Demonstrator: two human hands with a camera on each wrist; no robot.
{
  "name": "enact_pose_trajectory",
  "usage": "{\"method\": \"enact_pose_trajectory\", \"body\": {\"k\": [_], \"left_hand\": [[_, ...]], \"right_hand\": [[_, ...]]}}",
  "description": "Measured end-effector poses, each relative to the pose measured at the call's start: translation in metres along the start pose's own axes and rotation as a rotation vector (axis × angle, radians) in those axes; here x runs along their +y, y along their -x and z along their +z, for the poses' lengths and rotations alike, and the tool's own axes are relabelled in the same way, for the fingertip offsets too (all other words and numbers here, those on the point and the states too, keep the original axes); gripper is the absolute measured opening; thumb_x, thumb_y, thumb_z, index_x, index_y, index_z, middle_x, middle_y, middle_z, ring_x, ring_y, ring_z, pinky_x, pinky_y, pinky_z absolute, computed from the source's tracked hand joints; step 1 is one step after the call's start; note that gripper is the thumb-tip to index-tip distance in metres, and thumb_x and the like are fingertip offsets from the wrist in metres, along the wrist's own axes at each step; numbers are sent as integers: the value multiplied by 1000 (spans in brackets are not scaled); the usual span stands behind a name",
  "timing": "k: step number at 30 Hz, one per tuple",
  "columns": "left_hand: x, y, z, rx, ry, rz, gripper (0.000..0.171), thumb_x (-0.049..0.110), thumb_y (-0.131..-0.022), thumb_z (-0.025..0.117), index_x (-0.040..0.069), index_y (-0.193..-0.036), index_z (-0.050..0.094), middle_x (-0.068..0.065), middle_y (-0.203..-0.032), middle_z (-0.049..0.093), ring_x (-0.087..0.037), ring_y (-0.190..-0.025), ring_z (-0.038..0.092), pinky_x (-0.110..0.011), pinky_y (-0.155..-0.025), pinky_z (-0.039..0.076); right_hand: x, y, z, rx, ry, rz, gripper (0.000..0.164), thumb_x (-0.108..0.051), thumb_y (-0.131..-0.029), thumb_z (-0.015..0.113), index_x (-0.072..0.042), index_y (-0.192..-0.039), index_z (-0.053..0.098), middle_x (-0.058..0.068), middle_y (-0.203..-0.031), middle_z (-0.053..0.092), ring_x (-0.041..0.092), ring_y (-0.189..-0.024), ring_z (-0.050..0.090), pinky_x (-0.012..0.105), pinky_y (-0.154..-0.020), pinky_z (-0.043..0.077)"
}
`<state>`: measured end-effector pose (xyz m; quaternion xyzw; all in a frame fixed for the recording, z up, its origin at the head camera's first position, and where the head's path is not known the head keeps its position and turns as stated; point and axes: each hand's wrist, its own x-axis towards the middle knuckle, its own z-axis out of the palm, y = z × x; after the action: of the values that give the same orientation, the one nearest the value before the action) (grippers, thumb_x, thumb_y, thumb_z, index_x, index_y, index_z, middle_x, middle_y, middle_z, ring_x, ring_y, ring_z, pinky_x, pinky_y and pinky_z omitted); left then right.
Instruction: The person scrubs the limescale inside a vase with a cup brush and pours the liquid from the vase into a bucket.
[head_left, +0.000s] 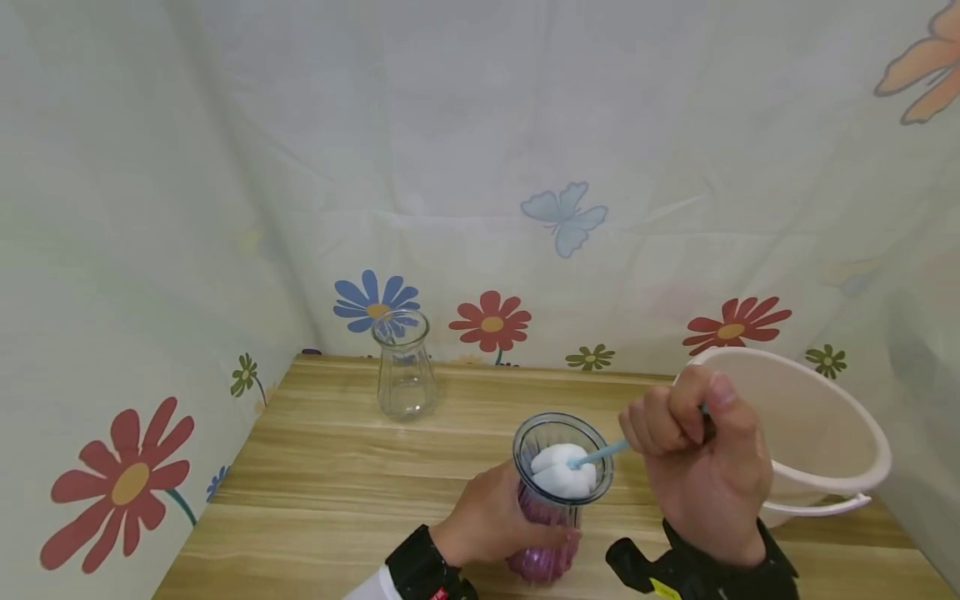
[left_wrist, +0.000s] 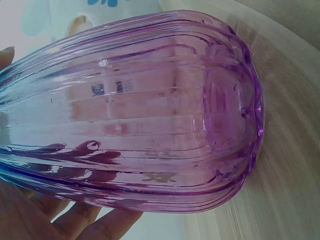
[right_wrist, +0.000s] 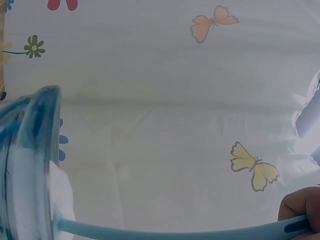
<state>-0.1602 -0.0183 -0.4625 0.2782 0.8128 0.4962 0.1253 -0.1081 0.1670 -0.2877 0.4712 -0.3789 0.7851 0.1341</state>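
Note:
My left hand [head_left: 495,517] is wrapped around a ribbed glass vase [head_left: 546,558], purple toward its base and bluish at the rim. In the left wrist view the vase [left_wrist: 150,115] fills most of the picture, with fingers [left_wrist: 112,222] along its side. A bottle brush with a white sponge head [head_left: 558,482] sits in the vase's mouth. Its light blue handle [head_left: 609,451] slants up to my right hand [head_left: 705,458], whose fingers are curled around the end. The right wrist view shows the handle [right_wrist: 175,236] running from the sponge to the fingers.
Farther back on the wooden table [head_left: 322,467] stands a clear glass vase [head_left: 406,383]. A pale pink bucket [head_left: 817,417] with a handle is on the right, partly behind my right hand. A curtain [head_left: 450,125] printed with flowers and butterflies encloses the table.

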Motion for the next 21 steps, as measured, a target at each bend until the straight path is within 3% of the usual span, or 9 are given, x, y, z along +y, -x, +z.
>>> {"method": "enact_pose_trajectory", "body": {"k": [21], "left_hand": [[-1, -1, 0, -3, -8, -45, 77, 56, -78, 85, 42, -142, 44, 18, -130, 65, -2, -116, 62, -37, -99, 57]], "right_hand": [[5, -2, -8, -29, 74, 80, 38, -7, -106, 2, -9, -74, 21, -1, -64, 18, 12, -52, 18, 25, -49, 16]]}}
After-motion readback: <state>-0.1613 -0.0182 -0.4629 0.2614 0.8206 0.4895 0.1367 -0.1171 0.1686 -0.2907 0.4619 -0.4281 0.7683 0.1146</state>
